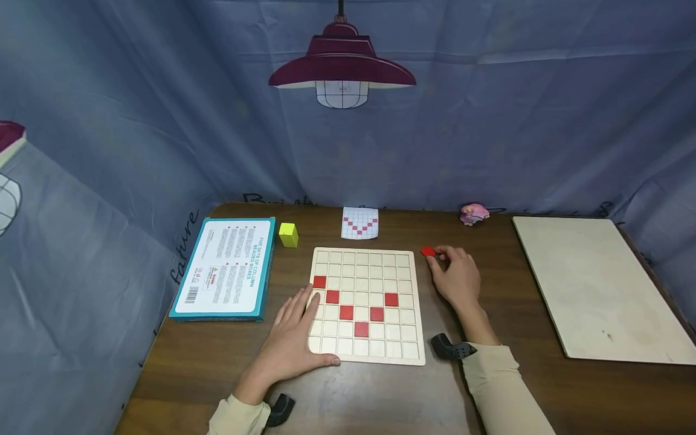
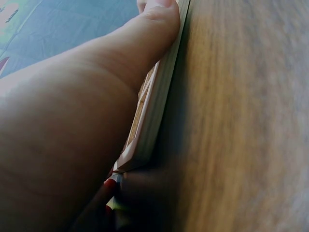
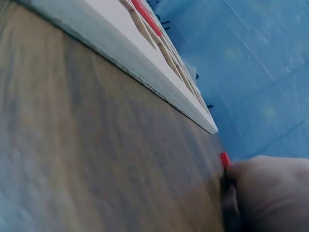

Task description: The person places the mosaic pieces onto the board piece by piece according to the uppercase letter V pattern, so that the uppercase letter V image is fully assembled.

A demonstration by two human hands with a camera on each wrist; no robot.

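A pale wooden grid board lies on the table, with several red square tiles set in its cells in a V shape. At the board's lower left corner rests my left hand, its fingers extended along the left side and its thumb on the near edge. In the left wrist view the thumb lies against the board's edge. Beyond the board's upper right corner, my right hand pinches a red tile between thumb and fingers. That red tile also shows at the fingertips in the right wrist view.
A small grid card with a pink V pattern lies behind the board. To the left are a blue-edged box and a yellow block. A pink figurine sits at the back, and a large white panel lies right.
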